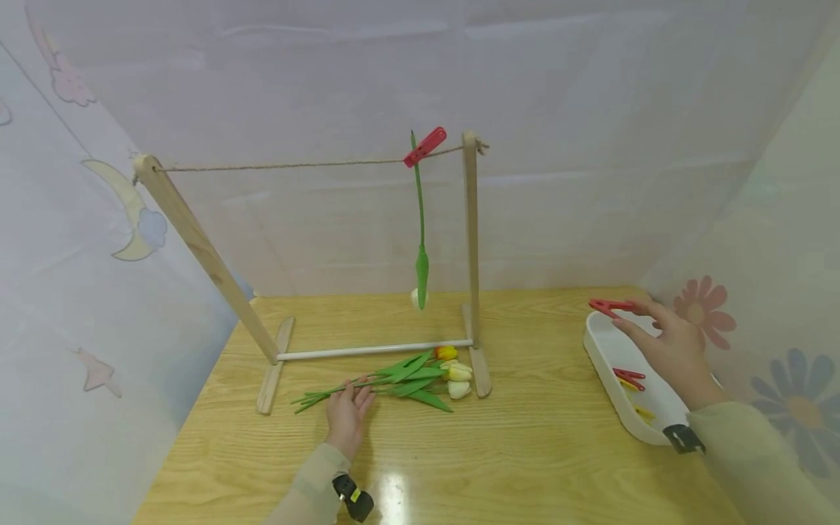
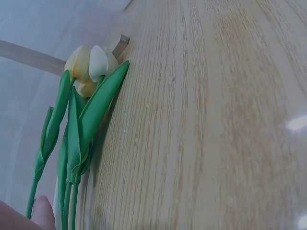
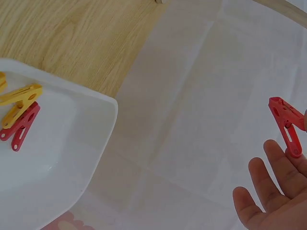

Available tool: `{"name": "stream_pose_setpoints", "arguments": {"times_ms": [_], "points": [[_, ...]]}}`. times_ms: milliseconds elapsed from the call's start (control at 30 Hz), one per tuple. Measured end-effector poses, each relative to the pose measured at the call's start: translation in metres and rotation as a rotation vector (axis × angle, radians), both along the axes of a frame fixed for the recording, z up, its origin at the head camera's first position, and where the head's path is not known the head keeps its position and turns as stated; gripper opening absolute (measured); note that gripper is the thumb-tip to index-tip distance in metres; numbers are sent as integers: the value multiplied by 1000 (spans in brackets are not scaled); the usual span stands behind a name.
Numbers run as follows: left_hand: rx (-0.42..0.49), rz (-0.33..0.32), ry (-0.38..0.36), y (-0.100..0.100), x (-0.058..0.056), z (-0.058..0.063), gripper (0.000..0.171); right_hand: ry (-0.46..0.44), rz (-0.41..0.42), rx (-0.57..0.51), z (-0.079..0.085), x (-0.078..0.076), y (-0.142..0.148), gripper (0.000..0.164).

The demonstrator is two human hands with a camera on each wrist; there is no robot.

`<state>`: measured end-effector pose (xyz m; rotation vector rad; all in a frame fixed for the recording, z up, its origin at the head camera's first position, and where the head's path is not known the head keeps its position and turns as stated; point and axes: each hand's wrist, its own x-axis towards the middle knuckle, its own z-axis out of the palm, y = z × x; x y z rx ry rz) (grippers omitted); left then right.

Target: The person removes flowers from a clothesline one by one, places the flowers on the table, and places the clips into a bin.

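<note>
My left hand (image 1: 348,415) is at the stems of several artificial tulips (image 1: 410,375) lying on the table. In the left wrist view, thumb and finger pinch the stem of one tulip (image 2: 50,139), which stands slightly apart from the others. The flower heads are white and yellow. Over the white tray, my right hand (image 1: 669,346) pinches a red clothespin (image 3: 286,125) between thumb and fingertips, the other fingers spread. Another red clothespin (image 1: 425,147) clips a tulip (image 1: 421,233) head-down to the rope near its right end.
A wooden stand (image 1: 210,255) holds the rope (image 1: 282,166) between two posts, with a white bar (image 1: 374,351) low down. At the right, the white tray (image 1: 607,368) contains red and yellow clothespins (image 3: 21,103). Printed cloth (image 1: 315,87) hangs behind and at both sides.
</note>
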<state>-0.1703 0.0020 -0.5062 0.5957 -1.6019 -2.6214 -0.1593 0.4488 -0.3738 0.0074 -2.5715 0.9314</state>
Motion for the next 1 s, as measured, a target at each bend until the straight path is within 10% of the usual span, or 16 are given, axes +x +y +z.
{"name": "stream_pose_setpoints", "arguments": {"times_ms": [1000], "points": [[-60, -8, -34, -7, 9, -9, 44, -186, 37, 88, -37, 0, 42, 37]]}}
